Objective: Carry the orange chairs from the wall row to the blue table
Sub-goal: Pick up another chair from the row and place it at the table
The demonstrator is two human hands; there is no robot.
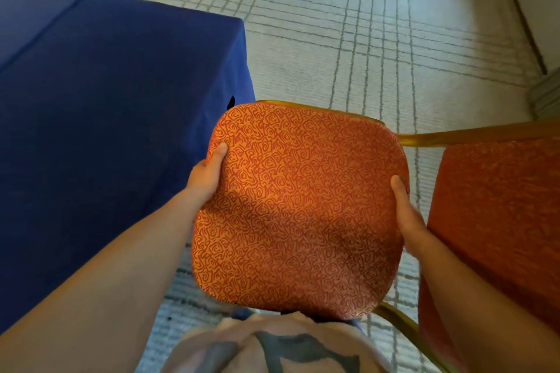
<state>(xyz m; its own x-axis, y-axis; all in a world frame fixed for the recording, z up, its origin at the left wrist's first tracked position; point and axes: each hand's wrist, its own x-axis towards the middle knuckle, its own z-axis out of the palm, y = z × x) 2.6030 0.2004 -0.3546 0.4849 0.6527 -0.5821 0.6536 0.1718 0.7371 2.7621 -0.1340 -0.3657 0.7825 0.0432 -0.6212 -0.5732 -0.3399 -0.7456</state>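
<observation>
The left hand (209, 172) and right hand (406, 215) grip opposite edges of an orange chair (300, 206), thumbs on its rounded, swirl-patterned padding, fingers hidden behind. The chair, rimmed by a gold metal frame, is held just beside the corner of the worktop (106, 100) draped in smooth blue cloth, over pale carpet (394, 24) with grey grid lines. A second orange chair (500, 221) is cut off at the right.

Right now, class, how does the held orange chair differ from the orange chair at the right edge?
The left hand and right hand grip the held chair by its sides; the right-edge chair is untouched. The held chair is nearer the blue table than the right-edge chair. Both have orange fabric, gold frames.
</observation>
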